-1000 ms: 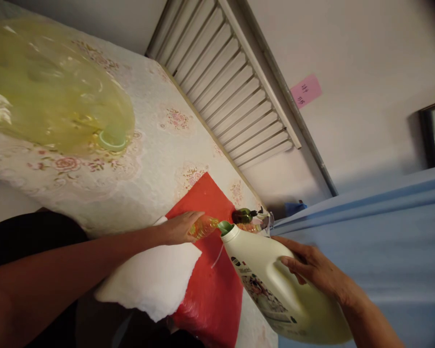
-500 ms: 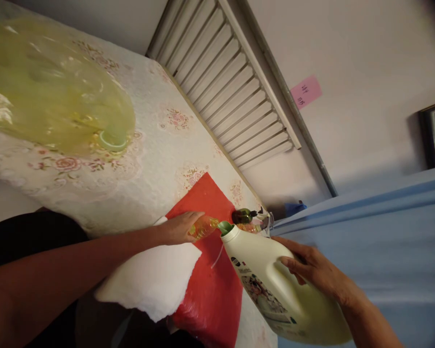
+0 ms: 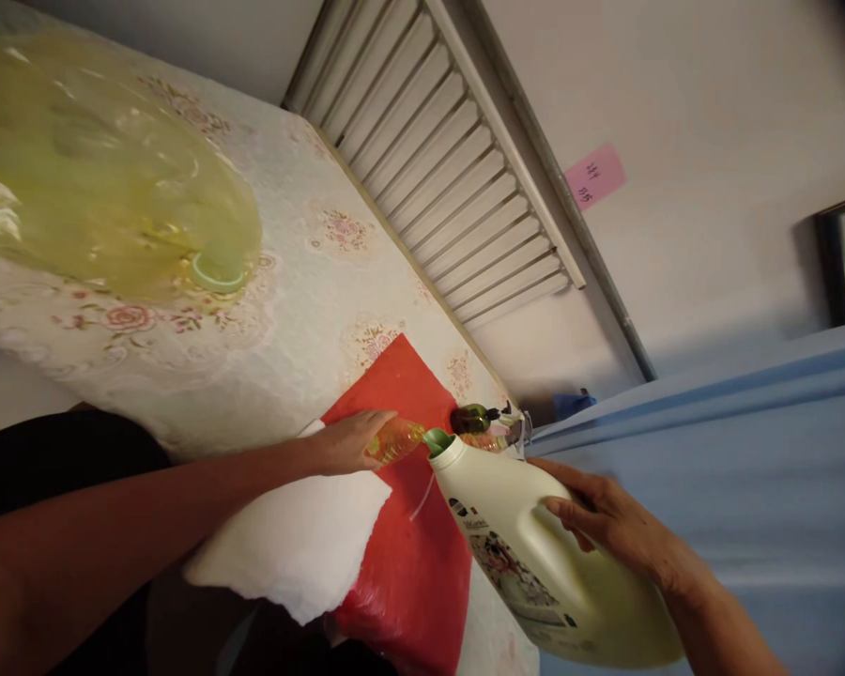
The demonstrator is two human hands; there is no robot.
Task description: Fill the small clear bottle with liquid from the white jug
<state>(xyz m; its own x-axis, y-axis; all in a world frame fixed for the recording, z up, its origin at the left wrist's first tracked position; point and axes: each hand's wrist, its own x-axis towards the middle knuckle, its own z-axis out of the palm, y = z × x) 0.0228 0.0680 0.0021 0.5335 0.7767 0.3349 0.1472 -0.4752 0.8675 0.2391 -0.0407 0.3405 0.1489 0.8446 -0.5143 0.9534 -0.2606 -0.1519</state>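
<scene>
My left hand (image 3: 356,441) is closed around a small clear plastic bottle (image 3: 398,441) with yellowish liquid showing in it; the bottle's mouth points right. With my right hand (image 3: 598,516) I grip the handle of a large pale green detergent jug (image 3: 517,540), tilted so its neck points up and left. The jug's green spout (image 3: 437,441) meets the small bottle's mouth; whether liquid is flowing I cannot tell. Beneath both lies a red plastic sheet (image 3: 412,554). A white cloth or paper towel (image 3: 302,545) lies under my left forearm.
A floral tablecloth (image 3: 302,310) covers the table. A big yellow-green plastic bag (image 3: 105,169) with a green cap (image 3: 218,272) by it takes up the far left. A dark green pump bottle (image 3: 471,418) stands beyond the jug, near the radiator (image 3: 437,160) and blue curtain (image 3: 746,488).
</scene>
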